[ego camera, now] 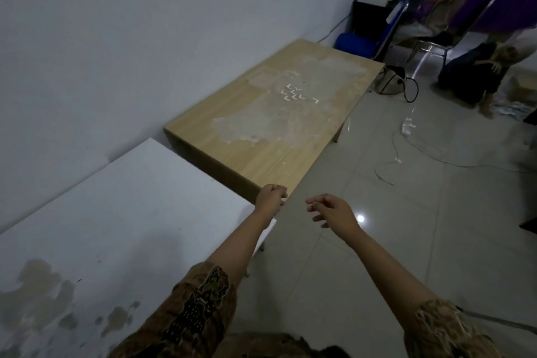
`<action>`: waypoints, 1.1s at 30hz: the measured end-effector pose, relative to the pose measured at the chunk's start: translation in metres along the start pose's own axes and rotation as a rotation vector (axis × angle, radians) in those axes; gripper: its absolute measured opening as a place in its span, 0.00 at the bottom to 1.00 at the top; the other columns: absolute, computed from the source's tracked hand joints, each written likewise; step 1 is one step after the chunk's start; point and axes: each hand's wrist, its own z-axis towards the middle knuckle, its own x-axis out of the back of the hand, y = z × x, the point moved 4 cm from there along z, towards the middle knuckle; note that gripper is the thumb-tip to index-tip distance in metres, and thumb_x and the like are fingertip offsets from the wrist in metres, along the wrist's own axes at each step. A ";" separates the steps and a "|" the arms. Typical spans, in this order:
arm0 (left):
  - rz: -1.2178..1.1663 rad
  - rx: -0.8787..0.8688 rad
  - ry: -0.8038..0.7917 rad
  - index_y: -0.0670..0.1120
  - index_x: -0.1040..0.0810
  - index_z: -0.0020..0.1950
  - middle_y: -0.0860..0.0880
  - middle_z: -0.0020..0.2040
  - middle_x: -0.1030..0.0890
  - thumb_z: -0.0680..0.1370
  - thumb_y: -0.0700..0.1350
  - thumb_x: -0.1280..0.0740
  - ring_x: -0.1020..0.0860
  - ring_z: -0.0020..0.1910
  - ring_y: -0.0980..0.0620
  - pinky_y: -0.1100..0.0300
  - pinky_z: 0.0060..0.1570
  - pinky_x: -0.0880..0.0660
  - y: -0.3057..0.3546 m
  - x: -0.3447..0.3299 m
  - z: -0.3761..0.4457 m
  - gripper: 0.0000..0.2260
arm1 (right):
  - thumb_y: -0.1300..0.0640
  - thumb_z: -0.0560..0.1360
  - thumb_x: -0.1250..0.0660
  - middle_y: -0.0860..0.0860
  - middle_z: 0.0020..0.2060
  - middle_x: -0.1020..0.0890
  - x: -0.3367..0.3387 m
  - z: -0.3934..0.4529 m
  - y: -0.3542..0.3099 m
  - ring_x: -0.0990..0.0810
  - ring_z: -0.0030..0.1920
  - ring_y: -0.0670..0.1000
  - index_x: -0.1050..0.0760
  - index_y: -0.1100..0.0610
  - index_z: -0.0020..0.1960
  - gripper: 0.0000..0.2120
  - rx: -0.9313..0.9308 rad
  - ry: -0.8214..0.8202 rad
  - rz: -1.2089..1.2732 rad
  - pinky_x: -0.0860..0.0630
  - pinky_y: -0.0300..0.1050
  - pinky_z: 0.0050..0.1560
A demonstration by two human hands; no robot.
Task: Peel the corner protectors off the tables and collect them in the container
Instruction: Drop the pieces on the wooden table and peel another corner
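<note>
Left hand [270, 196] fisted, right hand [334, 209] loosely spread, both outstretched

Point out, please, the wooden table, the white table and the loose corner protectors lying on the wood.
wooden table [261, 154], head view, bare wood near the front edge
white table [130, 212], head view, middle of its top
corner protectors [296, 93], head view, centre of the cluster

A cluster of small white L-shaped corner protectors [296, 93] lies flat and loose mid-way along the light wooden tabletop [250, 154], one [316, 100] a little apart to the right of the rest.
</note>
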 end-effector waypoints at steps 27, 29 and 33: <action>-0.144 0.138 0.247 0.41 0.25 0.51 0.49 0.41 0.24 0.81 0.43 0.39 0.29 0.34 0.52 0.61 0.35 0.32 0.134 -0.155 0.361 0.06 | 0.60 0.81 0.39 0.55 0.48 0.16 0.185 0.464 -0.021 0.20 0.38 0.51 0.20 0.59 0.55 0.10 -0.028 -0.341 -0.168 0.28 0.41 0.36; -0.156 0.158 0.264 0.41 0.25 0.50 0.49 0.40 0.24 0.80 0.41 0.39 0.29 0.33 0.52 0.62 0.33 0.33 0.140 -0.150 0.390 0.05 | 0.60 0.81 0.39 0.55 0.47 0.17 0.186 0.490 -0.027 0.21 0.38 0.51 0.20 0.59 0.54 0.09 -0.037 -0.338 -0.180 0.28 0.41 0.35; -0.166 0.171 0.307 0.41 0.26 0.49 0.48 0.38 0.26 0.80 0.41 0.39 0.30 0.32 0.53 0.61 0.32 0.34 0.160 -0.142 0.451 0.05 | 0.60 0.81 0.40 0.53 0.46 0.17 0.192 0.538 -0.032 0.20 0.37 0.49 0.20 0.58 0.53 0.09 -0.050 -0.376 -0.246 0.27 0.39 0.34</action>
